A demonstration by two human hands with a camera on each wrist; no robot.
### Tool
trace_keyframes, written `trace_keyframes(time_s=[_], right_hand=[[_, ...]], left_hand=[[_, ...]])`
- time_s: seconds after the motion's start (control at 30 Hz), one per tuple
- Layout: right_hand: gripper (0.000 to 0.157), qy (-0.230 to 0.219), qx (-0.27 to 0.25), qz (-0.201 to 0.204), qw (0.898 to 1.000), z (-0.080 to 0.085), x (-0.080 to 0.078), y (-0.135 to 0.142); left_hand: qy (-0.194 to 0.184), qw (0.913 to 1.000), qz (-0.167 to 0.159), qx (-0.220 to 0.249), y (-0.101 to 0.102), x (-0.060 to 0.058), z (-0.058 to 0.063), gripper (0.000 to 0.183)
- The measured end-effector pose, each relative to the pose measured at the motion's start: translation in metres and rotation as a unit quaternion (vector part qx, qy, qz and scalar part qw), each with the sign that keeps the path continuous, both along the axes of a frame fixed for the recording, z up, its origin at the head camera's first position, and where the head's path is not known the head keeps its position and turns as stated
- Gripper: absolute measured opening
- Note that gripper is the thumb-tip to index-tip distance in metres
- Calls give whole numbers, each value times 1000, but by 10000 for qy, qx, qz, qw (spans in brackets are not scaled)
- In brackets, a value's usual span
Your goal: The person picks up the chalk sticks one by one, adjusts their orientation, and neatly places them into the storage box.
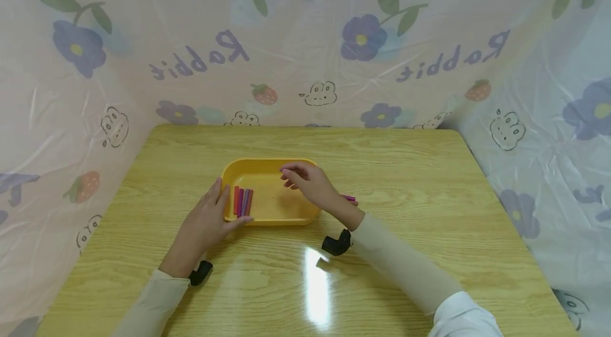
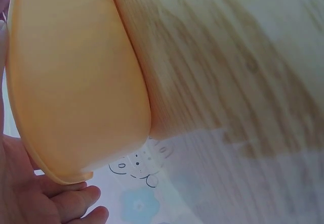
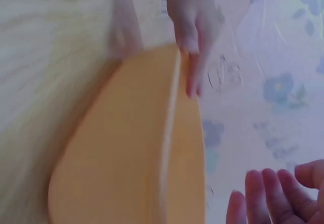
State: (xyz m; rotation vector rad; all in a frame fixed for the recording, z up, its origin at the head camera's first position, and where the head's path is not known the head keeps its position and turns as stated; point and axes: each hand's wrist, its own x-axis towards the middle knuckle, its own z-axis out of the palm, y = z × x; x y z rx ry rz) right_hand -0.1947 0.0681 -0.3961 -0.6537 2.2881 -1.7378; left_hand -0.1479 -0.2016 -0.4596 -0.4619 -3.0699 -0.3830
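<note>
My left hand (image 1: 205, 220) holds the left end of a shallow yellow tray (image 1: 267, 218), fingers along the outer side and thumb at the near rim. In the left wrist view its fingers (image 2: 76, 201) curl beneath the tray's edge. Several short red and purple sticks (image 1: 242, 202) lie side by side inside the tray's left part. Above the tray's right part hovers my right hand (image 1: 307, 182), its fingers loosely bent. In the right wrist view its fingers (image 3: 273, 198) are spread, with nothing visible between them.
A magenta stick (image 1: 350, 198) lies on the wooden table (image 1: 406, 167) right of the tray, partly covered by my right wrist. Black wrist-worn pieces (image 1: 337, 243) hang under both forearms. A patterned sheet (image 1: 296, 50) encloses the back and sides.
</note>
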Motion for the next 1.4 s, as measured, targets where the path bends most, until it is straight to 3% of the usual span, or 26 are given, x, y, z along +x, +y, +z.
trace_keyframes(time_s=[0.1, 0.27, 0.5, 0.63, 0.93, 1.17, 1.4], right_hand=[[27, 337, 198, -237, 9990, -9, -6, 28], [28, 462, 891, -634, 9929, -26, -14, 71], [25, 406, 2426, -519, 9679, -45, -9, 107], [22, 455, 2925, -362, 9545, -54, -4, 113], [9, 943, 3359, -331, 9366, -65, -2, 114], [9, 1254, 3728, -471, 9182, -72, 0, 114], [10, 1366, 3923, -457, 9085, -73, 3, 113]], left_hand=[[-1, 10000, -61, -41, 0, 0, 1, 106], [-36, 10000, -79, 0, 0, 1, 1, 105], [-60, 10000, -64, 45, -1, 2, 0, 106], [-54, 10000, -61, 53, -1, 2, 1, 106], [-51, 9999, -59, 69, 0, 2, 2, 105], [-52, 9999, -99, 56, 0, 1, 1, 105], [7, 9999, -133, 54, 0, 1, 1, 105]])
